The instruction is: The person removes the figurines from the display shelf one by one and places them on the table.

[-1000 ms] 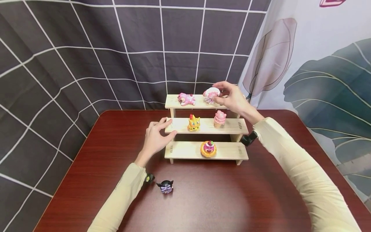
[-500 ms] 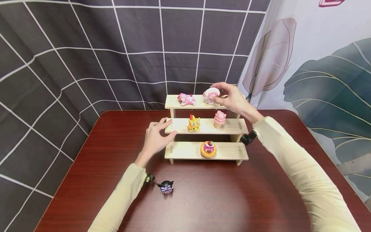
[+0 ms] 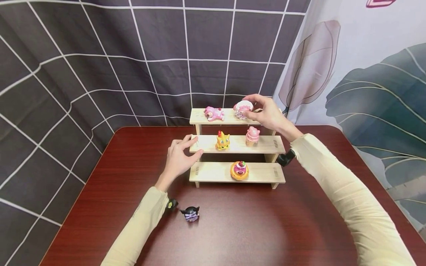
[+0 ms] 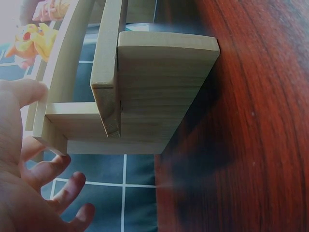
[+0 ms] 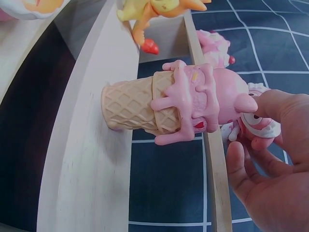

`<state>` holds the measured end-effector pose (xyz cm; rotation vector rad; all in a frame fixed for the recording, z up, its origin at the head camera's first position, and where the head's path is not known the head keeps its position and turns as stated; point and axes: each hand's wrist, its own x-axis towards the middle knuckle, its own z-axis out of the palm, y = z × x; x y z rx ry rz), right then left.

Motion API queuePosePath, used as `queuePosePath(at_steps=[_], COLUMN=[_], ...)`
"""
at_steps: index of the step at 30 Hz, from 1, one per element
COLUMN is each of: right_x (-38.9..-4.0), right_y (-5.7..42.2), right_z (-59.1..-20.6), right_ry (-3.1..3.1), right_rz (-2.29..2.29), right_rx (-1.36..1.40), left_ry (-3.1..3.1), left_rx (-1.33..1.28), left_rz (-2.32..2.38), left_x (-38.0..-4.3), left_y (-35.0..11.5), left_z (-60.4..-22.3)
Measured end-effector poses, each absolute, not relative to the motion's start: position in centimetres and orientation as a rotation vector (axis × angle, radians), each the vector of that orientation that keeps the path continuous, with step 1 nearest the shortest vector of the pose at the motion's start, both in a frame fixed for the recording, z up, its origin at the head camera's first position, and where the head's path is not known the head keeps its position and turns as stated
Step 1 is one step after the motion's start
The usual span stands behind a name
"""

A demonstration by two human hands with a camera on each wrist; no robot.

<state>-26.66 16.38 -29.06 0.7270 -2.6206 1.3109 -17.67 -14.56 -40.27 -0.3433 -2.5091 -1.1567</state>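
Observation:
My right hand (image 3: 270, 115) holds a pink-and-white figurine (image 3: 242, 108) between thumb and fingers, at the right part of the top tier of a three-tier wooden display shelf (image 3: 211, 172). In the right wrist view an ice-cream-cone figurine (image 5: 140, 101) on the middle tier partly hides the held one. My left hand (image 3: 178, 158) grips the left end of the middle tier, thumb at its front and index finger behind the corner. The left wrist view shows its other fingers (image 4: 70, 191) spread loosely beyond the shelf's end.
A pink bear figurine (image 3: 214, 113) lies on the top tier. A yellow figurine (image 3: 222, 140) sits mid-shelf, and an orange ring-shaped figurine (image 3: 239, 170) is on the bottom tier. A black-and-purple figurine (image 3: 191, 214) stands on the red-brown table (image 3: 239, 229), near the left sleeve. A dark checked curtain (image 3: 159, 40) hangs behind.

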Motion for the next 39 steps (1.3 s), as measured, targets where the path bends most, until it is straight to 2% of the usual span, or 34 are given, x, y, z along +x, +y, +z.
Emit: queuePosePath(at_steps=[39], right_x=[-22.9], right_y=[16.1], right_z=[-27.9], right_ry=[-2.503], right_rz=[1.303], right_rx=[0.845], left_ry=[-2.497], left_rx=[-0.343], left_rz=[-1.16], left_x=[-17.5], left_y=[-14.5], left_z=[-40.3])
